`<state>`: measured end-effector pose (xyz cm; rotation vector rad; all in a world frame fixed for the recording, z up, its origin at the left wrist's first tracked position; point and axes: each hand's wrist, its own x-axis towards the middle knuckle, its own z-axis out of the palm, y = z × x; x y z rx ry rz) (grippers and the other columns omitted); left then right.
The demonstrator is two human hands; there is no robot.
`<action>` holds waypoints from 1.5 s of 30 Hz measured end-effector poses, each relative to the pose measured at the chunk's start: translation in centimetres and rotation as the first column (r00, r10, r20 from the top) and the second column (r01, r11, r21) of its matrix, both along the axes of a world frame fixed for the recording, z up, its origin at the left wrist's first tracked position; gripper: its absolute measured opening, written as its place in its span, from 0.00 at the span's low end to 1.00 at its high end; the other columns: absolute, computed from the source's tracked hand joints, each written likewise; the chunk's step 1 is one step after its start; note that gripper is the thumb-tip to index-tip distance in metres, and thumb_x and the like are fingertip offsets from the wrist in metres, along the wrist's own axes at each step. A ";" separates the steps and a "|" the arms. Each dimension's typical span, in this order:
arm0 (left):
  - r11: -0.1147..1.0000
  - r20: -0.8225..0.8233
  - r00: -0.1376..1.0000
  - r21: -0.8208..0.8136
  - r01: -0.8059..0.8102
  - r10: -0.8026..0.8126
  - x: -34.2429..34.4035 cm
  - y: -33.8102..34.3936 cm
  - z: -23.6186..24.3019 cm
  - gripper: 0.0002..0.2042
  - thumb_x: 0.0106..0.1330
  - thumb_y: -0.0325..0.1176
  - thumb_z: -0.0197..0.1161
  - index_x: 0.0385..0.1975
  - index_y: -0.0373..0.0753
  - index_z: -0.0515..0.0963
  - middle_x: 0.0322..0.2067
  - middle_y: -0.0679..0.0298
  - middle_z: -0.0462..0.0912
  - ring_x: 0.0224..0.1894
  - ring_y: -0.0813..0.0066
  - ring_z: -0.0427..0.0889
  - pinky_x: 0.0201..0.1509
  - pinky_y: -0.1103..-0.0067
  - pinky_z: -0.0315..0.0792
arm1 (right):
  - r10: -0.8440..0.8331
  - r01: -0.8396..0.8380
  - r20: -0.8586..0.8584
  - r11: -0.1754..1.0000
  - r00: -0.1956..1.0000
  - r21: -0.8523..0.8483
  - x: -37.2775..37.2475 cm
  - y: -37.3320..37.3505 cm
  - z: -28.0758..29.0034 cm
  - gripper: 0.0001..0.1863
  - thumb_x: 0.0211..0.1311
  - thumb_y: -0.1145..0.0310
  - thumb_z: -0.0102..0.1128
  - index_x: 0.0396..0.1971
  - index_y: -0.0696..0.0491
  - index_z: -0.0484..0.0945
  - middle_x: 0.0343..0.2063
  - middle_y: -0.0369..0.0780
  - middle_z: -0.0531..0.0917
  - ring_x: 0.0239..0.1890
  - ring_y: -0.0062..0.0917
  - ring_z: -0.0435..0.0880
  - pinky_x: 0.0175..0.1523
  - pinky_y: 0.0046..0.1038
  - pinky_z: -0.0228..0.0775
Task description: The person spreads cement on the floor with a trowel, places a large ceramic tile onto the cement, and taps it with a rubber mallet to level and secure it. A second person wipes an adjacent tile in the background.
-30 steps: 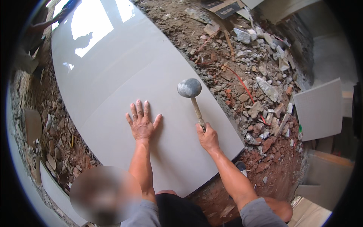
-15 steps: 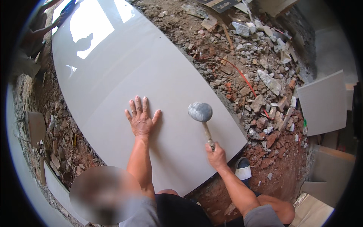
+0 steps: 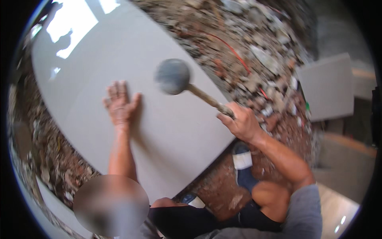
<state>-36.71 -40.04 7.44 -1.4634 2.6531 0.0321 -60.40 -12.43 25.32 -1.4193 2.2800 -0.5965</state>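
Mallet (image 3: 173, 77) seemingly higher in right hand (image 3: 243, 122)

Between nine and ten o'clock, the left hand (image 3: 118, 106) was palm down and flattened, fingers (image 3: 122, 88) toward twelve, thumb (image 3: 136, 100) spread toward one. The left forearm (image 3: 122, 153) ran down toward six. At three o'clock the right hand (image 3: 243, 124) was curled tight, its forearm (image 3: 280, 154) slanting toward four to a bent elbow (image 3: 306, 177).
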 end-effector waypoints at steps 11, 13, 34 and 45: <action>0.977 -0.004 0.997 -0.199 -0.073 0.073 -0.8 2.6 0.6 0.36 0.67 0.66 0.44 0.70 0.53 0.58 0.72 0.55 0.52 0.73 0.55 0.51 0.71 0.49 0.45 | -0.033 -0.010 0.253 0.986 0.967 0.165 3.5 17.1 -5.8 0.24 0.64 0.47 0.58 0.37 0.56 0.75 0.28 0.48 0.83 0.29 0.47 0.83 0.33 0.43 0.75; 0.971 0.087 0.994 -0.233 -0.047 0.068 -1.9 6.6 1.4 0.37 0.66 0.66 0.46 0.70 0.50 0.57 0.72 0.54 0.52 0.72 0.51 0.53 0.68 0.44 0.50 | -0.032 -0.032 0.260 0.970 0.965 0.241 2.9 18.6 -6.3 0.23 0.64 0.47 0.57 0.37 0.56 0.74 0.27 0.48 0.83 0.29 0.47 0.83 0.32 0.43 0.75; 0.939 0.021 1.000 0.344 -0.014 0.007 -5.1 20.7 4.9 0.61 0.42 0.67 0.69 0.74 0.45 0.42 0.75 0.55 0.37 0.76 0.52 0.35 0.66 0.35 0.42 | -0.040 0.044 0.159 0.999 0.987 -0.024 0.0 17.4 -10.2 0.26 0.66 0.43 0.52 0.31 0.55 0.68 0.18 0.52 0.80 0.23 0.50 0.82 0.25 0.46 0.75; 0.934 0.041 0.999 0.354 -0.045 0.033 -5.6 20.8 5.6 0.61 0.42 0.66 0.71 0.73 0.44 0.45 0.74 0.54 0.40 0.76 0.53 0.37 0.67 0.37 0.42 | -0.129 0.112 0.144 0.987 0.981 0.116 -0.8 18.2 -10.4 0.24 0.66 0.45 0.54 0.32 0.56 0.70 0.19 0.53 0.80 0.27 0.52 0.82 0.30 0.49 0.75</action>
